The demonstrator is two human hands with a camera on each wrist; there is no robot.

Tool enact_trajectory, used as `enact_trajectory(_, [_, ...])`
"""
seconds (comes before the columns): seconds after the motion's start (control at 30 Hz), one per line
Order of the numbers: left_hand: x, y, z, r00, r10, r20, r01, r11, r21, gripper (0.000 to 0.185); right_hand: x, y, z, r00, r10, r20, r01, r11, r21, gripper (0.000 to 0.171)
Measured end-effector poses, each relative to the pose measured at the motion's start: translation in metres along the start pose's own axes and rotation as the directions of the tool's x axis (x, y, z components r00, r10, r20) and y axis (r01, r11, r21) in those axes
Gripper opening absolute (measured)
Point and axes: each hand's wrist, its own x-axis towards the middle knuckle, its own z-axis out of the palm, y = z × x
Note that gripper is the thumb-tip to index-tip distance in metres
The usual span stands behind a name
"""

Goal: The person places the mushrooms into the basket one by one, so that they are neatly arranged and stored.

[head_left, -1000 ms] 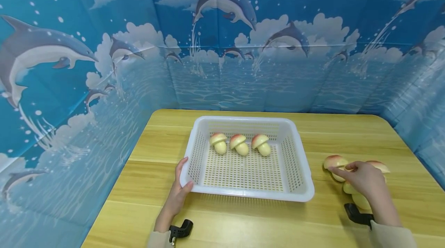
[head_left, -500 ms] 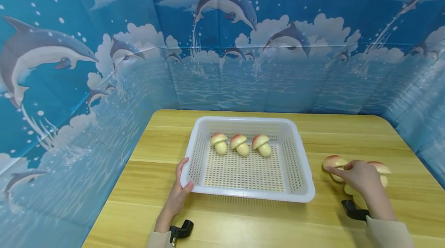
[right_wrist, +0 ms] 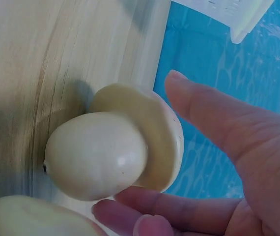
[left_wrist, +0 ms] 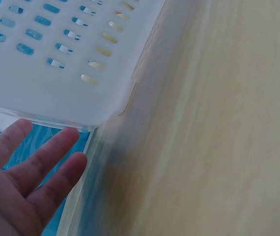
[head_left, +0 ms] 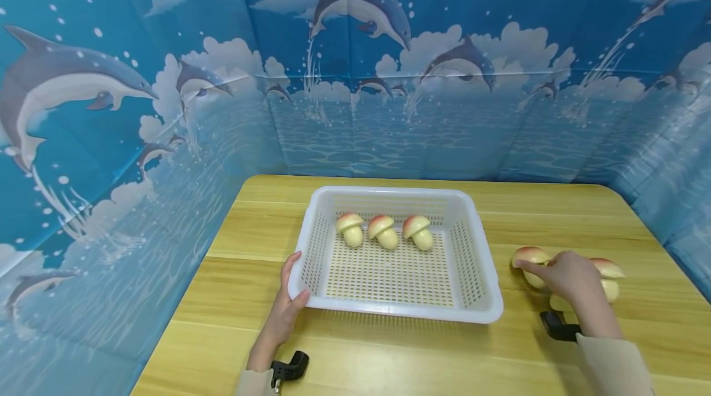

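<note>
A white plastic basket [head_left: 389, 316] sits mid-table with three mushroom-shaped pieces, such as this mushroom [head_left: 383, 231], lined up along its back. My left hand [head_left: 283, 316] holds the basket's near left corner, thumb on the front rim and a finger along the left side; the left wrist view shows other fingers [left_wrist: 56, 167] extended beside it. Right of the basket, my right hand [head_left: 574, 279] pinches a cream mushroom [right_wrist: 98, 155] with a reddish cap between thumb and fingers. Another mushroom [head_left: 608, 269] lies just behind that hand, and a further cream piece [head_left: 559, 303] is partly hidden under it.
The wooden table [head_left: 389, 359] has its back edge against a blue dolphin-print curtain [head_left: 389, 131], which also hangs on both sides. Black wrist mounts [head_left: 290, 366] sit on both forearms. Bare wood lies between the basket and the mushrooms on the right.
My right hand and the mushroom in it have shifted slightly left, toward the basket. The left hand and the basket stay nearly where they were.
</note>
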Motion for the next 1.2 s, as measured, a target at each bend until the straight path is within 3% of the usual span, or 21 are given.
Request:
enact_trajectory(0.83, [0.0,-0.002,0.0,1.0,0.003,-0.002,-0.003,1.0,-0.001,0.069,0.021,-0.001,0.007,0.994,0.02,0.112,-0.023,0.999,0.024,0.062])
enact_trajectory(1.2, [-0.001,-0.001,0.0,1.0,-0.002,-0.008,0.002,1.0,-0.002,0.069,0.023,-0.002,0.011,0.991,0.058,0.123,-0.064,0.997,0.043,0.061])
